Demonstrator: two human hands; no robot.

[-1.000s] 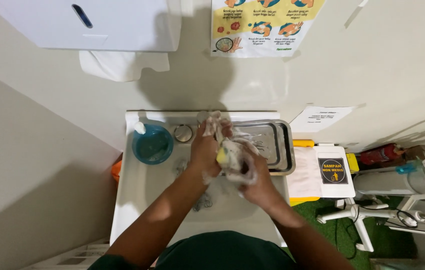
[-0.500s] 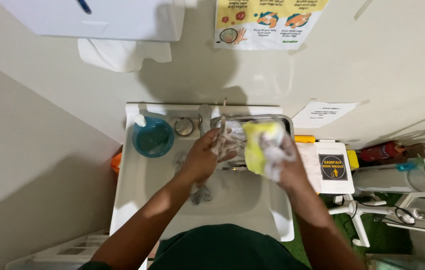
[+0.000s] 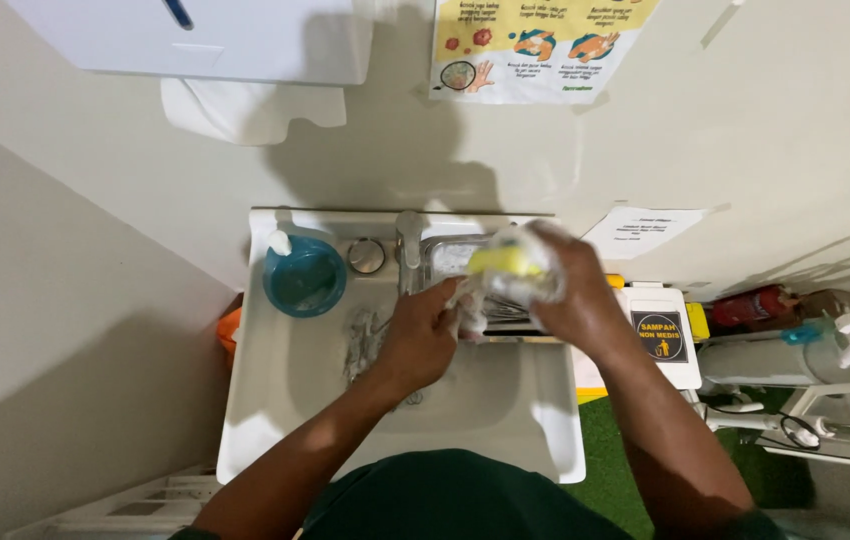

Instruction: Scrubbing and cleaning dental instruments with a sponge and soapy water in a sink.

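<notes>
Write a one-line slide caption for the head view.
Soapy right hand holds a yellow sponge while left hand works beside it over a white sink.

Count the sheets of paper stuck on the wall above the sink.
2. A yellow-and-white illustrated poster is at the top, right of the towel dispenser. A small white notice hangs lower, just right of the right hand. Others may lie outside the view.

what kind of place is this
Probably a wash station in a clinic or similar workplace. A white wall-mounted sink sits under a paper towel dispenser and a hand-washing poster. The right hand holds a soapy yellow sponge; the left hand works beside it.
</notes>
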